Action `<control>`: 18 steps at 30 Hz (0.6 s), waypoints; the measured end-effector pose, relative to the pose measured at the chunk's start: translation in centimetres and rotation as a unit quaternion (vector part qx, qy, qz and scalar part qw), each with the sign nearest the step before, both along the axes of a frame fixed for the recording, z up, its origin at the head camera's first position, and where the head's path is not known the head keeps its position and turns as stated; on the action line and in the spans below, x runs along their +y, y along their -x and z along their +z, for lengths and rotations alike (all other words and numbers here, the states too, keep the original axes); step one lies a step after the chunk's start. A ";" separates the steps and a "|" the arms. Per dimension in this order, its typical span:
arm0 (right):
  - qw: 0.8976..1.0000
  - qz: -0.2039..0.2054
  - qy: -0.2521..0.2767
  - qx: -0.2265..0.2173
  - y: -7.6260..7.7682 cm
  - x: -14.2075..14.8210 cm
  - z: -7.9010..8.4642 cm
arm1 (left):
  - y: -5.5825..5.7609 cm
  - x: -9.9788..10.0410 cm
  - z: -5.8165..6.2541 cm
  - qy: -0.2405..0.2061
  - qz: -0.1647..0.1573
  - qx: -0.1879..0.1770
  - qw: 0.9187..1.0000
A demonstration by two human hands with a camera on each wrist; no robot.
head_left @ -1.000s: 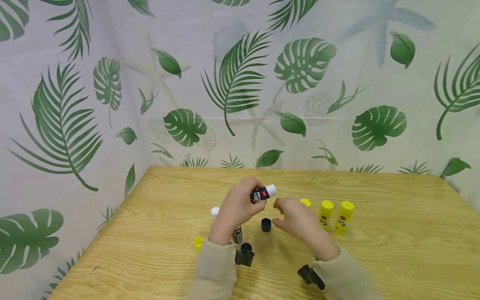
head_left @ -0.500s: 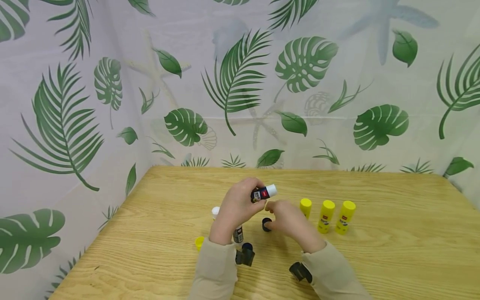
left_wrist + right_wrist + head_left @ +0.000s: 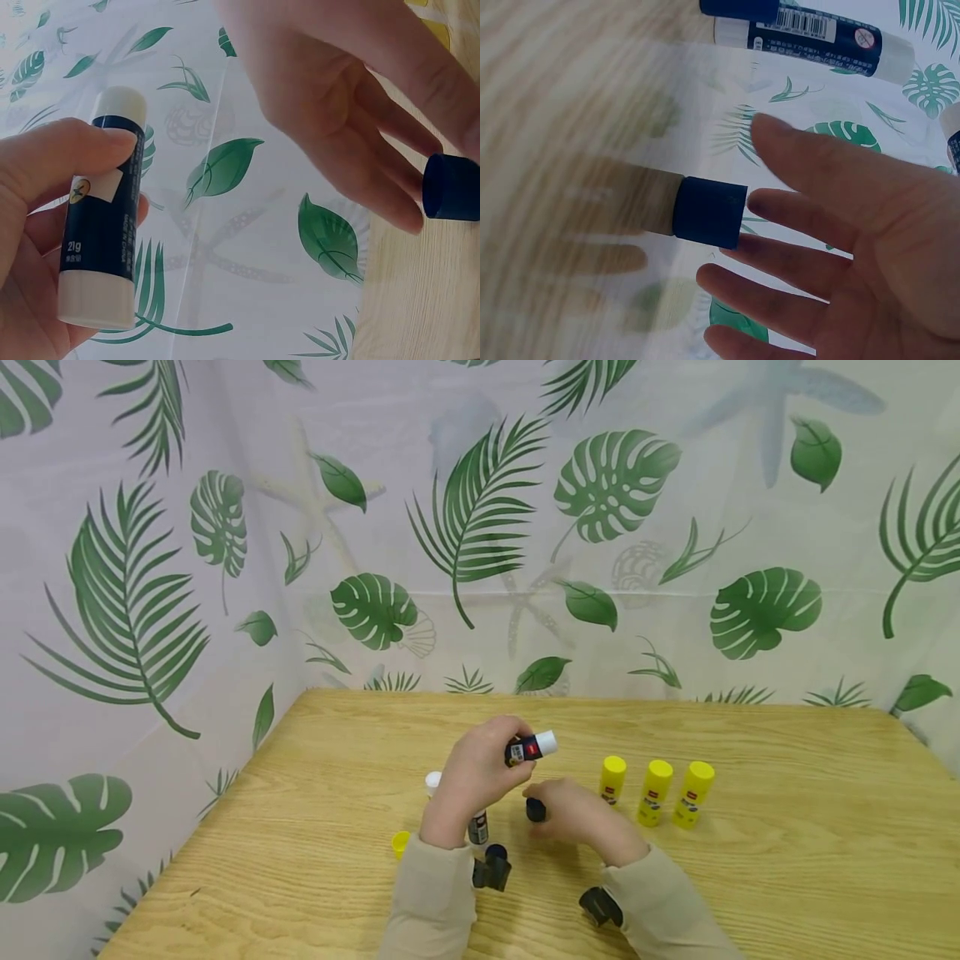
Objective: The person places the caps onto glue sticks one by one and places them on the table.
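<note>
My left hand [image 3: 476, 772] grips an uncapped navy glue stick [image 3: 525, 748] above the table, its white top pointing right. In the left wrist view, thumb and fingers wrap round that glue stick [image 3: 101, 202], which has a "21g" label. My right hand [image 3: 573, 810] reaches down to a small navy cap [image 3: 536, 810] on the tabletop. From the right wrist view, the thumb and fingers [image 3: 780, 296] are spread beside the cap [image 3: 710, 212], not closed on it. Whether a fingertip touches it I cannot tell.
Three yellow glue sticks [image 3: 655, 793] stand right of my right hand. Behind and below my left wrist are another navy glue stick [image 3: 478, 828], a second navy cap [image 3: 496, 853], a white-topped stick [image 3: 432, 782] and a yellow cap [image 3: 401, 843]. A leaf-print cloth [image 3: 465, 635] backs the table.
My right hand has moved left and down from beside the navy cap to around it, uncovering the leftmost yellow glue stick. My left hand has stayed nearly still with its glue stick.
</note>
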State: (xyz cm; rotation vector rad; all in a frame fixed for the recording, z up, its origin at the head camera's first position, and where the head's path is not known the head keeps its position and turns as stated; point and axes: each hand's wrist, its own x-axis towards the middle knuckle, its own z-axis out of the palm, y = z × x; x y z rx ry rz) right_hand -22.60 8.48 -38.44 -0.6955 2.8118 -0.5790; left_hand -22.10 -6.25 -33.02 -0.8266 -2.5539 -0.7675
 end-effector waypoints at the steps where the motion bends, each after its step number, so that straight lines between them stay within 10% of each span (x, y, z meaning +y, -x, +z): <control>1: 1.000 0.001 -0.001 -0.002 0.0 0.0 0.0 | 0.0 0.0 0.0 0.001 -0.001 0.001 1.000; 18: 1.000 0.010 -0.015 0.009 -0.4 0.2 0.1 | -0.1 0.0 0.1 0.024 -0.002 0.009 1.000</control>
